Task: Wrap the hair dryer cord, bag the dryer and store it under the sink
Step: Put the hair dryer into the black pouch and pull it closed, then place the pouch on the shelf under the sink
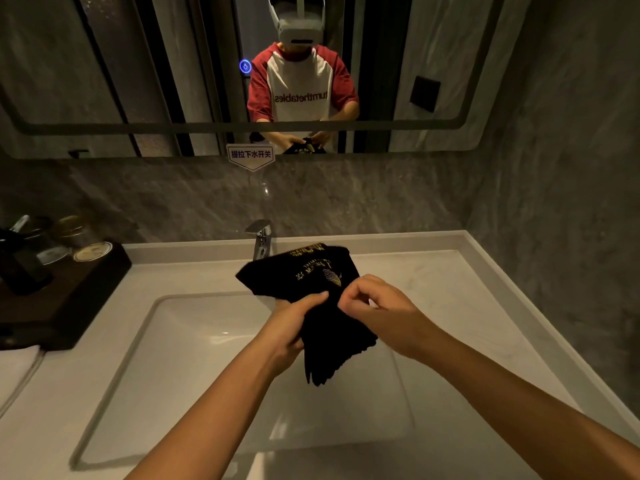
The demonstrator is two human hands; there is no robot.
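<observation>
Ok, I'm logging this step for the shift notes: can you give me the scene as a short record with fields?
setting: white sink basin with chrome faucet, mirror above
left hand: grips black bag at its middle
right hand: fingers pinch the bag's cloth
bag: held over basin, gold print visible
dryer: not visible
left counter: dark tray with jars

The single head-worn camera looked forward and down from close above the white rectangular basin (214, 358), facing the wide wall mirror (138, 81) beyond the vanity's rear edge. Both forearms entered from the lower frame edge.
</observation>
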